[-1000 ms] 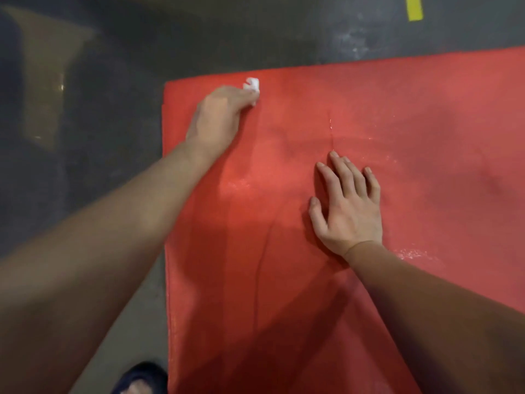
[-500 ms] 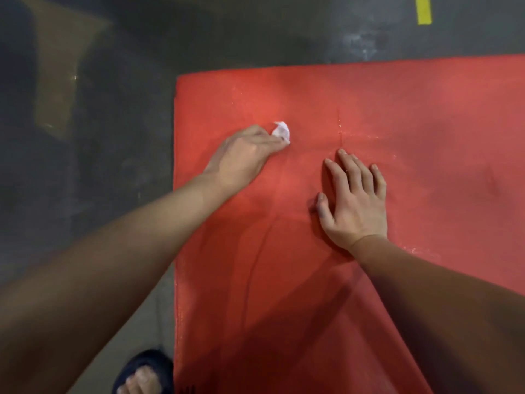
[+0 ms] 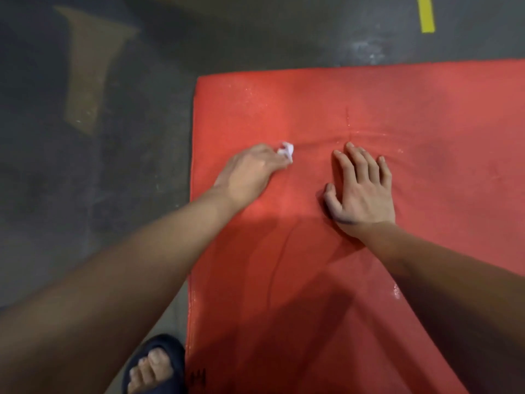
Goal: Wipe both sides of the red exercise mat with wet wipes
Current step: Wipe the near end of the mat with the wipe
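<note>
The red exercise mat [image 3: 397, 115] lies flat on the floor and fills the right and lower part of the head view. Its left edge and far edge are both visible. My left hand [image 3: 250, 174] rests on the mat near the left edge, closed on a small crumpled white wet wipe [image 3: 286, 150] that sticks out past the fingertips. My right hand [image 3: 362, 191] lies flat on the mat beside it, palm down, fingers spread, holding nothing. Shiny wet streaks show on the mat beyond both hands.
Dark grey concrete floor [image 3: 99, 166] surrounds the mat on the left and far side. A yellow tape mark [image 3: 426, 12] is on the floor at the top right. My foot in a dark sandal [image 3: 153, 365] stands at the mat's left edge, bottom of view.
My left hand has pulled the wipe back toward me from the mat's far left corner to level with my right hand. The right hand has stayed planted.
</note>
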The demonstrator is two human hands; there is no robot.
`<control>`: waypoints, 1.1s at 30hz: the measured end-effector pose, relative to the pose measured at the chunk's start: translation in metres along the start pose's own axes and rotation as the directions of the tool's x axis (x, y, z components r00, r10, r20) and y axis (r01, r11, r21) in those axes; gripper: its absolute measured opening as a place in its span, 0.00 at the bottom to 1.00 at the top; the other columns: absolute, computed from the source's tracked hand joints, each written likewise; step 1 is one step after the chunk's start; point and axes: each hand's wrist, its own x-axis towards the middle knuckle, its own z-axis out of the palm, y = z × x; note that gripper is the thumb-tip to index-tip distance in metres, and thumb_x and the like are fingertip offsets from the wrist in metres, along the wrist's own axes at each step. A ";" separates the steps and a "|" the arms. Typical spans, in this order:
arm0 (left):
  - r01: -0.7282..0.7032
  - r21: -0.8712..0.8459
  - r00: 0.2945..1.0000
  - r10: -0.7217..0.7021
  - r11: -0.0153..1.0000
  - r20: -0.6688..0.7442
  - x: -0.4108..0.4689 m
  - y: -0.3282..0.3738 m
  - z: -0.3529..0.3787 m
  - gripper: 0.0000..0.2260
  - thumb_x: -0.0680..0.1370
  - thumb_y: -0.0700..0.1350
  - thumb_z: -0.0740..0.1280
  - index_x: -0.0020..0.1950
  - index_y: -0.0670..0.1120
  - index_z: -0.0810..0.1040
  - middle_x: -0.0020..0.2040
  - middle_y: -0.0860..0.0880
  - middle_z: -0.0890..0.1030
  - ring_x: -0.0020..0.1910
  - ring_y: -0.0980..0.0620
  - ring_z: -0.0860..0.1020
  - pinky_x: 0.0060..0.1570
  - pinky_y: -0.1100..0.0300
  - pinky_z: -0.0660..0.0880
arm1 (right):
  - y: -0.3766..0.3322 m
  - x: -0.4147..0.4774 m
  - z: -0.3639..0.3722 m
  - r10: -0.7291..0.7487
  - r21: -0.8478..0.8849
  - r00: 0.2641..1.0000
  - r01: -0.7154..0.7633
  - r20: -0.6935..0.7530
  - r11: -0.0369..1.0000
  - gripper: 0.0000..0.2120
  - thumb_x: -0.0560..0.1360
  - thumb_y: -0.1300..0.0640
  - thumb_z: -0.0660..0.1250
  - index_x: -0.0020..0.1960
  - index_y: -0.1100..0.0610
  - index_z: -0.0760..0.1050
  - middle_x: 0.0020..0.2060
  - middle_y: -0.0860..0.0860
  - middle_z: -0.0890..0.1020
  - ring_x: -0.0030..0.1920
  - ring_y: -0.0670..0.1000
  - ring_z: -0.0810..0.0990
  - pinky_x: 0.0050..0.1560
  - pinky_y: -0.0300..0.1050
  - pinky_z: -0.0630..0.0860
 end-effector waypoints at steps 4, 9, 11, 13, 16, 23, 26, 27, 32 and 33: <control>0.226 0.056 0.962 -0.231 0.973 0.144 0.030 0.003 -0.014 0.29 0.79 0.55 0.44 0.63 0.52 0.83 0.50 0.40 0.82 0.54 0.37 0.81 0.53 0.47 0.78 | 0.001 0.003 0.001 0.003 -0.017 0.995 -0.001 0.099 1.000 0.37 0.77 0.39 0.52 0.82 0.51 0.53 0.81 0.52 0.56 0.81 0.53 0.51 0.80 0.61 0.44; 0.215 -0.002 0.971 -0.214 0.977 0.110 -0.034 0.045 0.009 0.28 0.82 0.53 0.45 0.68 0.45 0.80 0.49 0.39 0.83 0.50 0.38 0.80 0.50 0.47 0.78 | 0.009 0.013 -0.004 -0.009 0.018 0.957 0.004 0.291 1.000 0.37 0.79 0.37 0.47 0.83 0.49 0.42 0.82 0.49 0.43 0.81 0.51 0.40 0.79 0.61 0.37; 0.138 -0.047 0.990 -0.136 0.989 0.032 -0.063 0.059 0.022 0.20 0.80 0.45 0.55 0.61 0.43 0.84 0.49 0.44 0.86 0.47 0.43 0.81 0.49 0.52 0.78 | 0.008 0.009 -0.005 -0.007 0.026 0.951 -0.001 0.308 1.000 0.34 0.82 0.40 0.49 0.83 0.49 0.40 0.82 0.48 0.41 0.81 0.50 0.38 0.78 0.62 0.36; 0.082 -0.063 0.996 -0.084 0.995 -0.027 -0.070 0.059 0.025 0.19 0.76 0.42 0.58 0.58 0.43 0.85 0.50 0.48 0.87 0.47 0.46 0.81 0.50 0.56 0.77 | -0.002 0.000 -0.006 0.021 0.052 0.962 -0.036 0.273 0.998 0.33 0.83 0.42 0.50 0.83 0.50 0.41 0.82 0.48 0.42 0.81 0.51 0.39 0.78 0.65 0.37; 0.172 0.060 0.985 -0.172 0.983 0.007 -0.056 0.045 0.016 0.22 0.79 0.45 0.52 0.67 0.49 0.80 0.50 0.46 0.84 0.51 0.43 0.81 0.48 0.52 0.78 | -0.015 -0.026 -0.008 0.052 0.109 0.986 -0.070 0.161 0.992 0.35 0.83 0.45 0.55 0.83 0.53 0.44 0.83 0.49 0.46 0.82 0.54 0.45 0.76 0.70 0.41; 0.263 0.049 0.961 -0.266 0.964 0.077 -0.085 0.071 0.030 0.18 0.82 0.40 0.59 0.71 0.49 0.75 0.52 0.43 0.83 0.54 0.41 0.81 0.52 0.50 0.76 | -0.015 -0.088 -0.025 0.049 -0.036 0.855 -0.035 0.516 0.999 0.53 0.68 0.19 0.35 0.81 0.51 0.32 0.79 0.50 0.29 0.79 0.58 0.29 0.72 0.78 0.39; 0.092 -0.085 0.996 -0.092 0.992 0.009 -0.123 0.092 0.036 0.20 0.74 0.40 0.58 0.59 0.45 0.85 0.56 0.49 0.86 0.57 0.48 0.80 0.58 0.58 0.76 | -0.019 -0.078 -0.041 0.058 -0.010 0.742 -0.069 0.668 0.998 0.69 0.56 0.12 0.49 0.78 0.51 0.23 0.75 0.51 0.22 0.76 0.59 0.23 0.70 0.78 0.35; 0.059 -0.081 0.998 -0.059 0.995 -0.002 -0.127 0.093 0.034 0.22 0.72 0.40 0.57 0.58 0.45 0.86 0.58 0.50 0.86 0.58 0.49 0.80 0.59 0.60 0.75 | -0.020 -0.074 -0.045 0.050 -0.013 0.708 -0.058 0.704 0.998 0.74 0.51 0.12 0.54 0.76 0.51 0.20 0.72 0.51 0.19 0.74 0.60 0.20 0.69 0.79 0.34; 0.295 0.001 0.954 -0.295 0.955 0.058 -0.085 0.068 0.015 0.17 0.83 0.41 0.58 0.69 0.48 0.79 0.64 0.47 0.82 0.63 0.47 0.76 0.60 0.57 0.72 | -0.025 -0.078 -0.047 0.046 0.001 0.678 -0.068 0.733 0.998 0.84 0.42 0.16 0.68 0.73 0.52 0.16 0.69 0.51 0.16 0.69 0.61 0.16 0.67 0.81 0.32; 0.334 0.037 0.940 -0.335 0.942 0.061 -0.077 0.067 0.013 0.15 0.83 0.39 0.60 0.66 0.47 0.81 0.61 0.46 0.82 0.62 0.45 0.76 0.58 0.54 0.72 | -0.026 -0.079 -0.047 0.049 0.005 0.686 -0.076 0.726 0.997 0.84 0.43 0.17 0.68 0.74 0.52 0.17 0.70 0.51 0.16 0.69 0.60 0.16 0.67 0.81 0.32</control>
